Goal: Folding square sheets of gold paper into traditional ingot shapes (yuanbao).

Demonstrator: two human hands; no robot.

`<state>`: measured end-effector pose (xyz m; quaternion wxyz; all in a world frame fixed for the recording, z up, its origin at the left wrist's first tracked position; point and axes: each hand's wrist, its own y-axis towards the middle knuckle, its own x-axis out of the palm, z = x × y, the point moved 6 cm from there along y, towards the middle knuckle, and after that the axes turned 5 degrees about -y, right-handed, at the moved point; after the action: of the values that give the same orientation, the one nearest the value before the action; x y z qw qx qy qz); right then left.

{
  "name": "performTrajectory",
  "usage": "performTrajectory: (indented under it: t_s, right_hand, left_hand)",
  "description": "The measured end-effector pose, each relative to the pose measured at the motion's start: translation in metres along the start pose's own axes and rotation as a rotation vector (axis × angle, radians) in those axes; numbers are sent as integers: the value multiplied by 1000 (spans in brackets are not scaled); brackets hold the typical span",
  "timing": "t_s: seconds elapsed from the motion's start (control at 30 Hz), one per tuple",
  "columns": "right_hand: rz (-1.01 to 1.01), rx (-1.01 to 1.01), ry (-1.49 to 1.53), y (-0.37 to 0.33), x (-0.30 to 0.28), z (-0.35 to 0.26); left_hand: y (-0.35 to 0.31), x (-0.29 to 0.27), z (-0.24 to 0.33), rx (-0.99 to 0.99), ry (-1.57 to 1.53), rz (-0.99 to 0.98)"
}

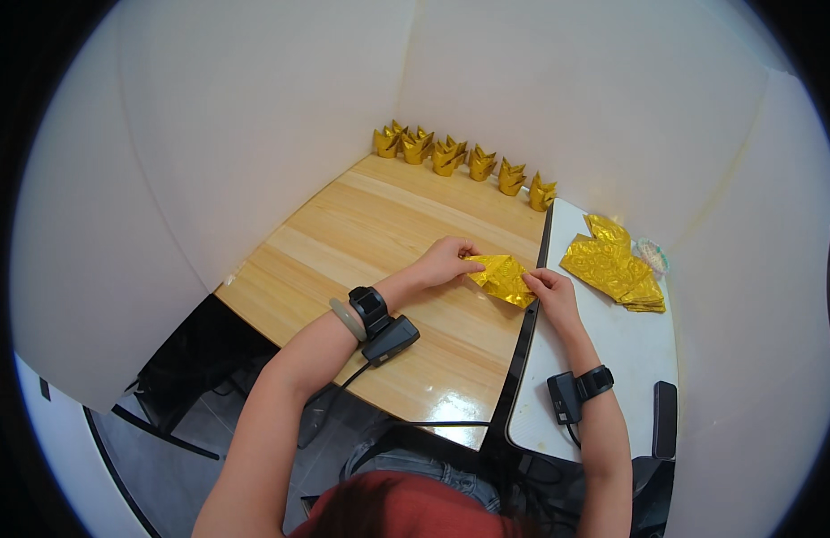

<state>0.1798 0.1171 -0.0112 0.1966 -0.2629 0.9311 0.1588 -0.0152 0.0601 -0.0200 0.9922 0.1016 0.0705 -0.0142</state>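
Observation:
Both my hands hold one sheet of gold foil paper [502,280], partly folded, above the right side of the wooden table. Thumb and fingers of my left hand [446,261] pinch its left corner. At the opposite corner, my right hand [550,289] grips the edge between thumb and fingers, over the seam between the two tables. Several finished gold paper crown shapes [449,157] stand upright in a row along the back edge. To the right, a loose stack of gold foil sheets [615,265] lies on the white table.
White walls rise behind the wooden table [343,233] and the white table [558,394]. A small beaded ring-like item [652,255] lies beside the stack. A dark oblong object [665,420] sits at the right edge. Cabled black devices [391,341] are strapped to my wrists.

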Motion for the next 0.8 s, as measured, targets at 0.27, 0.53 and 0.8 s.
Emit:
performTrajectory:
  t_s: [0.27, 0.53, 0.8]
  right_hand:
    - [-13, -35, 130, -10, 4, -25]
    - [-98, -66, 245, -18, 5, -36]
    - [-58, -34, 146, -7, 1, -10]
  left_hand:
    - [-6, -8, -3, -168, -103, 59]
    - [-2, -7, -10, -208, -180, 75]
    - [-2, -3, -2, -126, -201, 13]
